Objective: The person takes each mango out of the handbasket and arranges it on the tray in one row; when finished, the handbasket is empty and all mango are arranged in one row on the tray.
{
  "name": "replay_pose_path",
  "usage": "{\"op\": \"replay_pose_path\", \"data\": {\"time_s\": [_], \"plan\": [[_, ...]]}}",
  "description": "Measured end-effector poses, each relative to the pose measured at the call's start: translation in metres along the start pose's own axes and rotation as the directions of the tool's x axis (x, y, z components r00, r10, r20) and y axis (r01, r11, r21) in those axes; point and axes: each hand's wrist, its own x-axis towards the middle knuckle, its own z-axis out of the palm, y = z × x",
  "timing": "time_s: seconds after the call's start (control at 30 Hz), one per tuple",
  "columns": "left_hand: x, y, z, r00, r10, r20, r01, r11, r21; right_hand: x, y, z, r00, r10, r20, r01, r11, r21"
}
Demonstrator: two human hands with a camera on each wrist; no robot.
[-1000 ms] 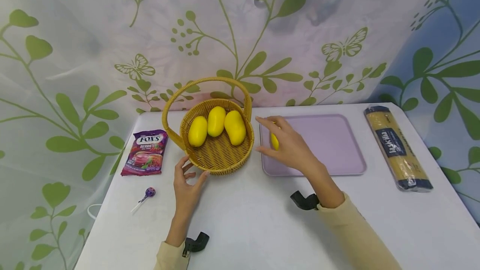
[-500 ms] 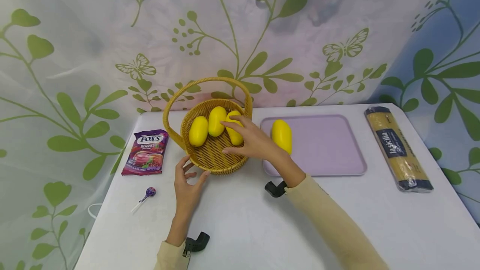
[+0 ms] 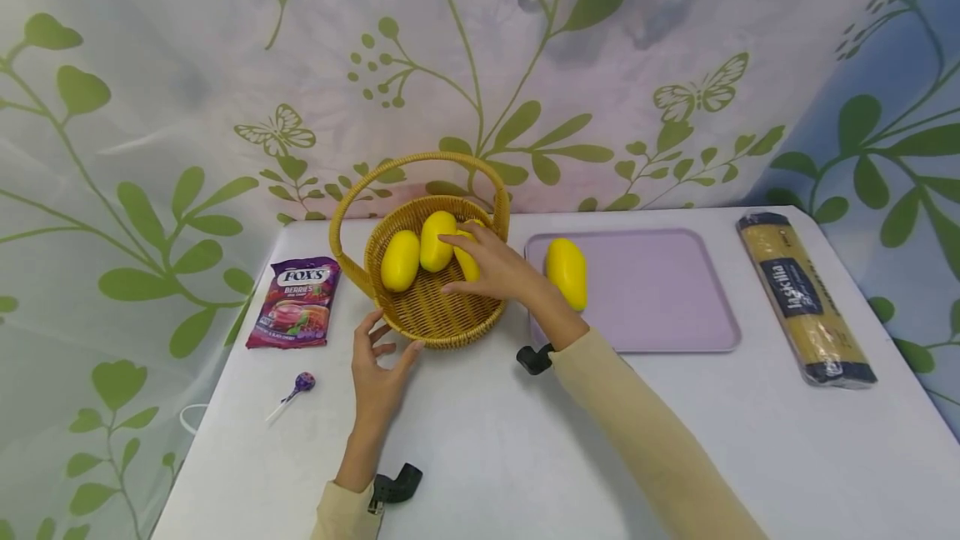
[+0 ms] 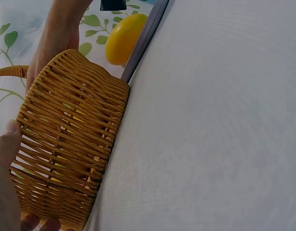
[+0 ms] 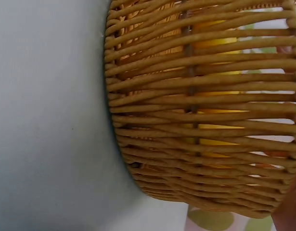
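The woven basket (image 3: 442,319) (image 4: 66,134) (image 5: 200,110) stands upright with its handle raised and three yellow mangoes inside. At its front-left wall, my left hand (image 3: 378,382) (image 4: 6,178) holds the outside, thumb and fingers spread along the curve. My right hand (image 3: 498,269) reaches over the right rim and grips the rightmost mango (image 3: 468,263), which it partly hides. The left mango (image 3: 401,261) and middle mango (image 3: 437,240) lie beside it. Another mango (image 3: 567,273) (image 4: 123,41) rests on the left side of the lilac tray (image 3: 652,290).
A purple candy bag (image 3: 295,304) lies left of the basket, with a wrapped lollipop (image 3: 303,382) in front of it. On the far right is a long pasta pack (image 3: 802,298). A patterned curtain (image 3: 570,82) hangs behind the table (image 3: 480,440).
My right hand has moved left from the tray into the basket, leaving a mango on the tray, and has closed around the basket's rightmost mango. The left hand stays at the basket.
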Motion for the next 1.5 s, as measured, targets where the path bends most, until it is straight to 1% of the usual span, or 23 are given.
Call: {"op": "replay_pose_path", "data": {"time_s": [0.1,0.2,0.33,0.57,0.77,0.97,1.23,1.5], "plan": [[0.000,0.000,0.000,1.000,-0.001,-0.001,0.001,1.000,-0.003,0.003,0.002,0.002,0.999,0.030,0.037,-0.030,1.000,0.002],[0.000,0.000,0.000,1.000,-0.008,0.002,0.008,1.000,-0.002,0.005,0.003,0.004,0.995,0.062,0.072,-0.060,0.998,-0.022],[0.000,0.001,0.001,1.000,-0.012,0.003,0.012,1.000,0.008,0.007,0.004,0.006,0.992,0.085,0.095,-0.080,0.995,-0.054],[-0.001,0.000,0.000,1.000,-0.015,0.003,0.014,1.000,0.009,0.007,0.006,0.010,0.991,0.053,0.123,-0.040,0.994,-0.105],[-0.002,-0.001,0.000,1.000,-0.027,0.009,0.027,0.999,0.016,0.006,0.003,0.011,0.986,0.030,0.166,-0.016,0.996,-0.088],[-0.001,0.001,-0.001,1.000,-0.027,0.011,0.027,0.999,0.019,0.005,0.001,0.009,0.982,0.040,0.184,-0.018,0.993,-0.119],[0.000,0.005,-0.001,1.000,-0.029,0.010,0.029,0.999,0.016,0.007,0.003,0.009,0.980,0.072,0.186,-0.051,0.992,-0.114],[-0.001,0.003,0.000,0.999,-0.049,0.018,0.049,0.999,0.012,0.006,0.006,0.011,0.982,0.044,0.183,-0.030,0.996,-0.080]]}}
